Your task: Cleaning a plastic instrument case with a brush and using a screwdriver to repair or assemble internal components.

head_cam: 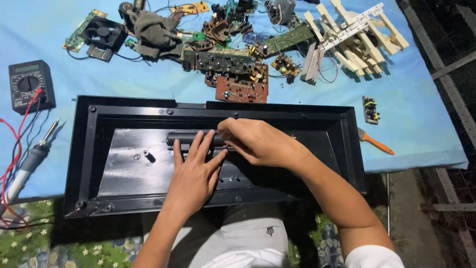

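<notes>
Head view. A black rectangular housing (84, 149), open side up, lies across a blue cloth-covered table (426, 124) and overhangs the near edge toward the lap. A dark tube-shaped part (186, 137) lies lengthwise on the grey inner panel (124, 168).

- Left hand (193, 173): laid flat, fingers spread and extended, fingertips pressed on the dark tube; nothing is gripped.
- Right hand (255, 141): fingers curled and closed at the right end of the tube, apparently pinching it or a small fastener; what is held is hidden by the knuckles.

Risks, as judged:
- The tube is only pressed by open fingers, so it could roll or slip if pressure is eased.
- Any small fastener pinched in the right hand could be dropped into the housing and lost among the screw bosses.
- The housing, overhanging the table, could be tipped by heavy downward pressure.

Around it:
- A soldering iron (29, 159) and a multimeter (29, 84) with red leads lie left, near the housing's corner; leads could be snagged.
- Loose circuit boards (238, 74) are heaped beyond the housing.
- An orange-handled tool (377, 143) lies right.
</notes>
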